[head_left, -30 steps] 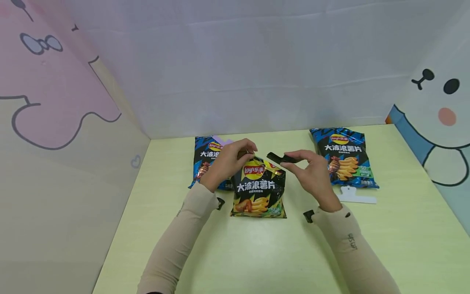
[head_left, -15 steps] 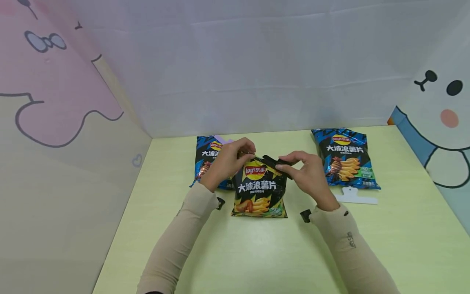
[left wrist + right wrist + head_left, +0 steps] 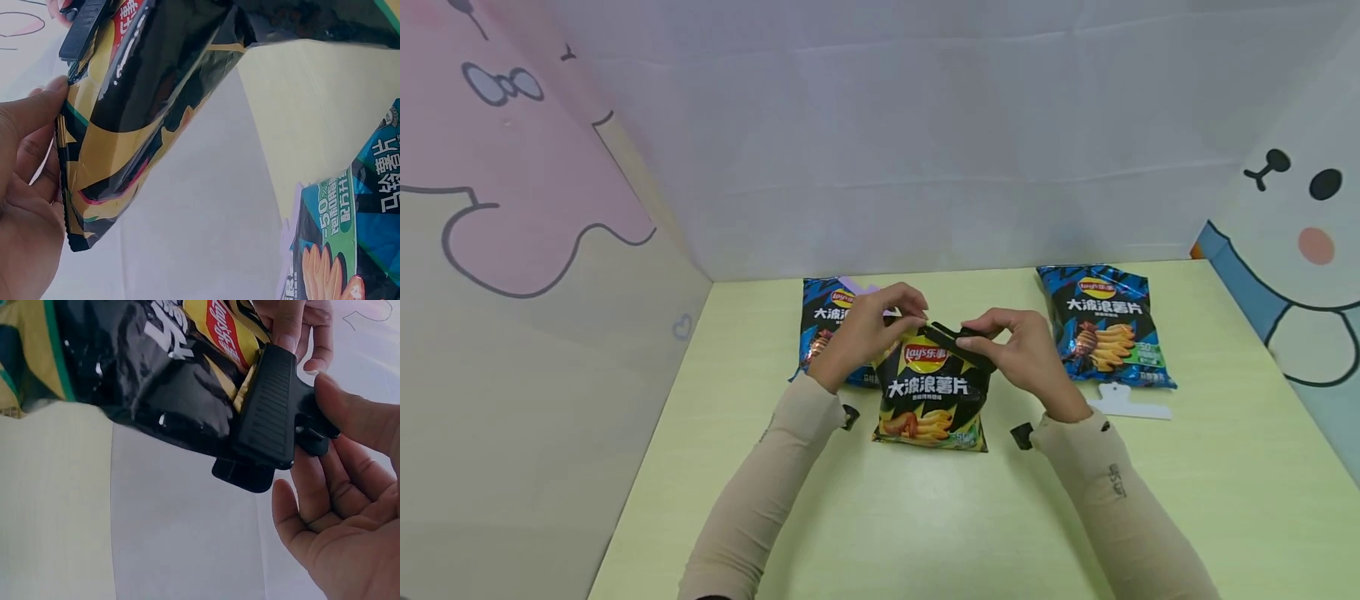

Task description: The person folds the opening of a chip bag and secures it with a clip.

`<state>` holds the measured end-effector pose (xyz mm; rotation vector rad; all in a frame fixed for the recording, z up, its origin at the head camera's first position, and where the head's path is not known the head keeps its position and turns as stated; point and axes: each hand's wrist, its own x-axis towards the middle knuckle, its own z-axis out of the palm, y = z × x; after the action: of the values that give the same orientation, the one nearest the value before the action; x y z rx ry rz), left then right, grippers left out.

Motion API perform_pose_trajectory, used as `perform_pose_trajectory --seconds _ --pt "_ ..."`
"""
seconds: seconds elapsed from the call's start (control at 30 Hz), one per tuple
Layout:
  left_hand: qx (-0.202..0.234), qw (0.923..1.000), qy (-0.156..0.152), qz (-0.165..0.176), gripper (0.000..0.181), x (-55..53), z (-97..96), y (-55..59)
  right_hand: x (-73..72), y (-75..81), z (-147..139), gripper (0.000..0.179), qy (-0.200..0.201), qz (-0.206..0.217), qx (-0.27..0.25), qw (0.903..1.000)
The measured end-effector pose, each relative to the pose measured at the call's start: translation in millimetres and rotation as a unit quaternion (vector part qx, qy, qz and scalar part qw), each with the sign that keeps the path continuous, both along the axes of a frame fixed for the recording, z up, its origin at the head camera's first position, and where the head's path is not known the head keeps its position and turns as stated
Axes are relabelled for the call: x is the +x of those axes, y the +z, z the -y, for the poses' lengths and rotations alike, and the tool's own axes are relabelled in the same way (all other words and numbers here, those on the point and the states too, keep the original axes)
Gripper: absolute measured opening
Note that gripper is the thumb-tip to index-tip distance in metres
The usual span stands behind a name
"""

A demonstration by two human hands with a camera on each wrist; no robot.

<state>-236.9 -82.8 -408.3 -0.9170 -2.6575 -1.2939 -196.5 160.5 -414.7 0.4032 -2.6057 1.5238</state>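
Note:
A black and yellow chip bag (image 3: pixel 928 392) stands upright in the middle of the table. My left hand (image 3: pixel 880 325) pinches its top edge at the left corner; in the left wrist view the thumb lies against the crimped seam of the bag (image 3: pixel 144 125). From the right, my right hand (image 3: pixel 1022 346) pinches the handles of a black bag clip (image 3: pixel 951 343). In the right wrist view this clip (image 3: pixel 269 406) lies across the top edge of the bag, its wide jaws on both sides of the foil, with thumb and fingers on its handles.
Behind my left hand a blue chip bag (image 3: pixel 820 321) lies partly hidden, with a light purple clip (image 3: pixel 855 287) at its top. Another blue chip bag (image 3: pixel 1108 325) lies at the right, and a white clip (image 3: pixel 1127 403) is just in front of it. A wall stands behind the table (image 3: pixel 925 517).
The right hand has moved left with the black clip, from beside the bag onto its top edge. The left hand keeps its pinch on the top corner.

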Motion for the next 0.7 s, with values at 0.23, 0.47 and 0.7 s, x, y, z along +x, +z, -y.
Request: perform_pose_trajectory --seconds 0.23,0.47,0.7 --pt "-0.007 1.0000 0.003 0.000 0.018 -0.1 1.0 1.7 -2.8 0.7 3.6 0.017 0.004 0.003 -0.007 1.0000" --pt "-0.010 0.9999 0.006 -0.001 0.019 -0.1 0.7 2.6 -4.7 0.6 5.3 0.018 0.005 0.011 -0.006 0.9999" --pt "-0.007 0.9999 0.009 -0.003 0.017 0.4 0.8 1.8 -4.8 -0.8 5.6 0.019 0.009 0.000 -0.003 1.0000"
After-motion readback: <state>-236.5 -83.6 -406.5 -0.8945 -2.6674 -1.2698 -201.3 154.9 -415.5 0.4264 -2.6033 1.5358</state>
